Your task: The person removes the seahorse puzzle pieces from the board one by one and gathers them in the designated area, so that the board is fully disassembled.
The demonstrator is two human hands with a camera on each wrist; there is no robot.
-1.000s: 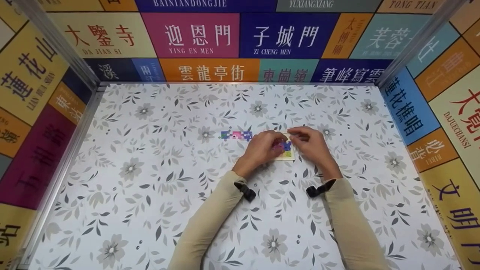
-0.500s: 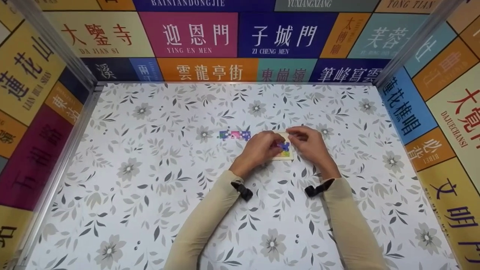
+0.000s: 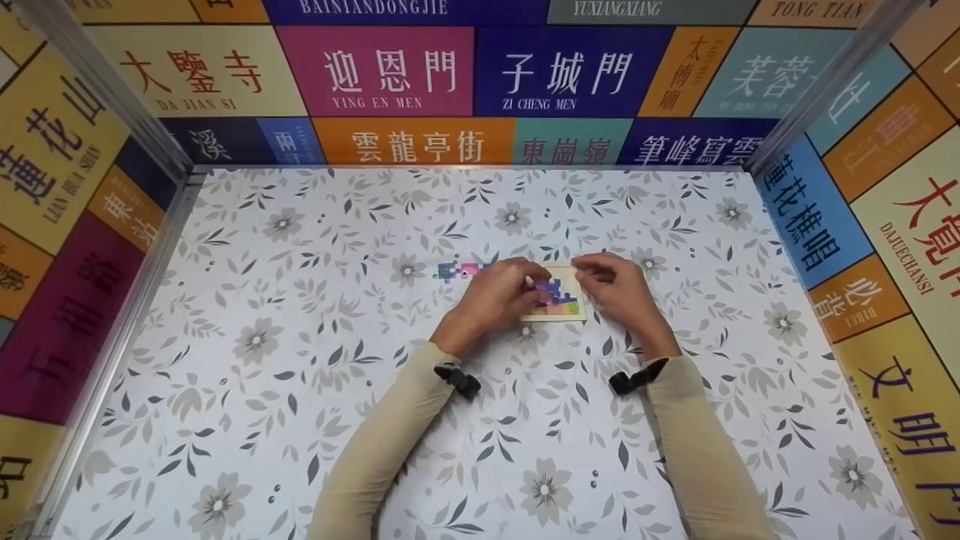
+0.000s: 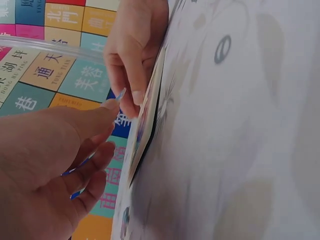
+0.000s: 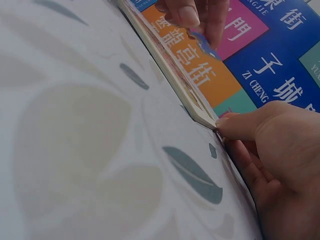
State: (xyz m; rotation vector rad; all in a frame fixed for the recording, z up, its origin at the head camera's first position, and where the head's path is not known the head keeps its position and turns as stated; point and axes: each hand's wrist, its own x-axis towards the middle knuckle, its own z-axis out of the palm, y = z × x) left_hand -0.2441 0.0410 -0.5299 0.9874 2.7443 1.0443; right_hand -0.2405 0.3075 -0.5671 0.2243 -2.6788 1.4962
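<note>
A shallow jigsaw puzzle board [image 3: 568, 277] with a pale rim lies in front of me, partly filled with purple, pink and yellow-green pieces. My left hand [image 3: 486, 304] is over the board's left part. Between its thumb and fingers it pinches a small jigsaw piece [image 4: 121, 94], which shows blue in the right wrist view above the board. My right hand [image 3: 621, 286] holds the board's right edge, with the thumb [image 5: 240, 125] at a corner. Loose jigsaw pieces [image 3: 450, 271] lie in a row to the left, partly hidden behind my left hand.
The table [image 3: 300, 420] has a white floral cover. Panels with large characters [image 3: 375, 71] stand along the back and both sides, with clear corner posts [image 3: 112, 82] between them.
My left hand has moved left, uncovering more of the board and hiding part of the loose row. My right hand has stayed at the board's right edge.
</note>
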